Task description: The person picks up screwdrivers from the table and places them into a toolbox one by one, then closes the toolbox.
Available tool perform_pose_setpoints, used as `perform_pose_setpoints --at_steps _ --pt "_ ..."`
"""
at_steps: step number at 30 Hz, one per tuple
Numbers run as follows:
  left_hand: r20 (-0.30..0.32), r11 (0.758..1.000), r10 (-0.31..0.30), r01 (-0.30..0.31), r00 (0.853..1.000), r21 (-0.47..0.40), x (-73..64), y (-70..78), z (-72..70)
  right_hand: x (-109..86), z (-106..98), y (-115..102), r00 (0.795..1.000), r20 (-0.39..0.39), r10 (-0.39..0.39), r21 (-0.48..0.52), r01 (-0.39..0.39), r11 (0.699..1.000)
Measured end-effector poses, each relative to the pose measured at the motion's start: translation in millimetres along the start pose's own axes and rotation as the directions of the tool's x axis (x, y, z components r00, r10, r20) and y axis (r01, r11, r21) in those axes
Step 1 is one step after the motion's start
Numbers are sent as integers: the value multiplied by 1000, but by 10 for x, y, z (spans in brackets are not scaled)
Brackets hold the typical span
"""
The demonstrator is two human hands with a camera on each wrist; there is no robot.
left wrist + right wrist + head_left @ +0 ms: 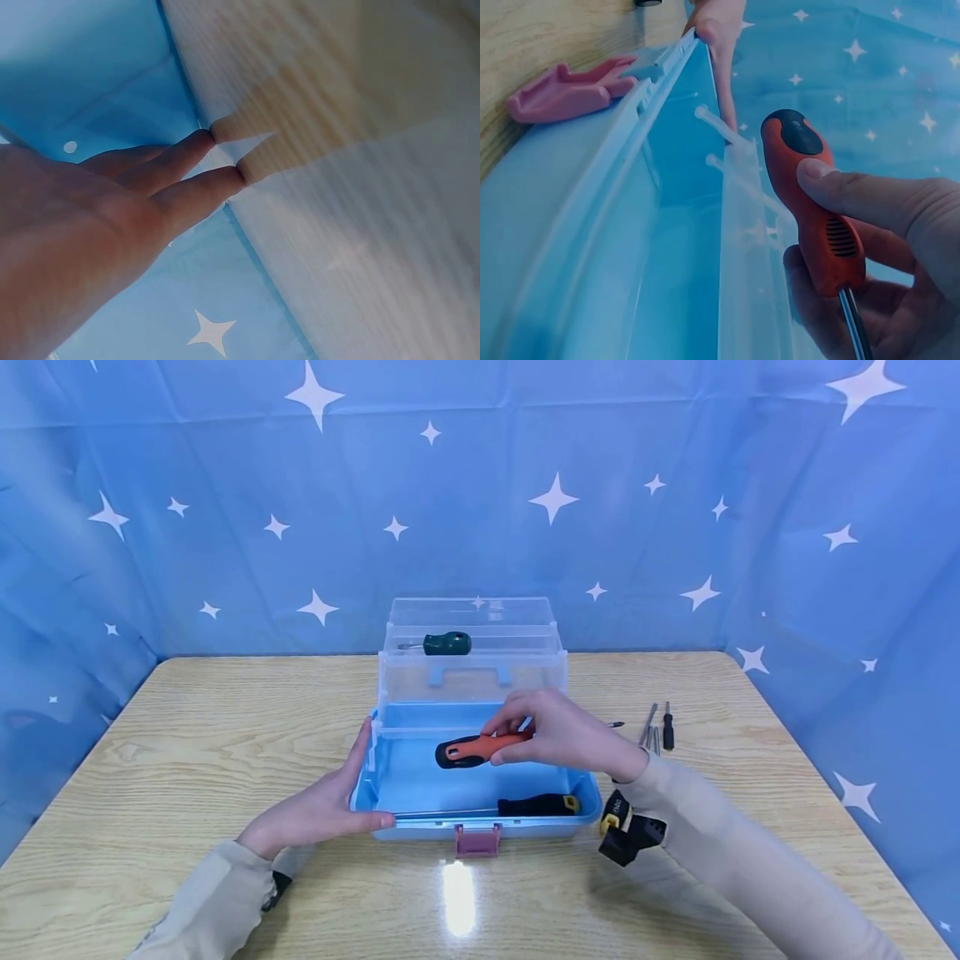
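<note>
Over the blue toolbox (487, 831), my right hand (558, 727) pinches an orange-and-black screwdriver (465, 750) by its handle. The right wrist view shows thumb and fingers on that handle (791, 180), with part of its metal shaft below. My left hand (318, 806) rests against the box's left end, its fingers straight along the side and its thumb at the front corner. A long screwdriver with a black handle (534, 806) lies inside along the front wall. On the raised clear lid (472, 681), a green-handled screwdriver (447, 644) lies in an upper compartment.
Several small screwdrivers (667, 731) lie on the wooden table (247, 710) to the right, partly hidden by my forearm. A black-and-yellow object (621, 827) shows below my right wrist. The pink latch (477, 842) hangs at the box front. A starry blue curtain (480, 468) stands behind.
</note>
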State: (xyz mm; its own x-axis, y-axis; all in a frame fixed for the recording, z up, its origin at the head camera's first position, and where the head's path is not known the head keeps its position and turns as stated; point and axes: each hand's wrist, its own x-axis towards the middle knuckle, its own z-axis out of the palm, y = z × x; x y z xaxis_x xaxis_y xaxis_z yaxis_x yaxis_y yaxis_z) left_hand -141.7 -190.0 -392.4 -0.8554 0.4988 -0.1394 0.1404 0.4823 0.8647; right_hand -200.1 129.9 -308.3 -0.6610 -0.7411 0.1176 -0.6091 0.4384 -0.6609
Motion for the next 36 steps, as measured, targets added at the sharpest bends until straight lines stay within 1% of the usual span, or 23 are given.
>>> perform_pose_setpoints --at_steps 7,12,21,28,36 --pt "3 1000 17 -17 1000 -6 3 2 -5 63 102 -43 1000 7 -9 5 9 1000" --pt "8 1000 15 -15 1000 -1 -1 4 -9 130 180 -88 1000 25 -17 -9 17 1000" --pt "15 1000 1 -1 1000 12 -7 11 -14 284 339 -182 997 80 20 6 -21 1000" --pt "23 1000 7 -7 1000 7 -15 14 -28 385 433 -178 993 116 -14 19 12 1000" --pt "14 1000 14 -14 1000 7 -8 10 -16 427 476 -188 983 180 30 -45 -22 999"
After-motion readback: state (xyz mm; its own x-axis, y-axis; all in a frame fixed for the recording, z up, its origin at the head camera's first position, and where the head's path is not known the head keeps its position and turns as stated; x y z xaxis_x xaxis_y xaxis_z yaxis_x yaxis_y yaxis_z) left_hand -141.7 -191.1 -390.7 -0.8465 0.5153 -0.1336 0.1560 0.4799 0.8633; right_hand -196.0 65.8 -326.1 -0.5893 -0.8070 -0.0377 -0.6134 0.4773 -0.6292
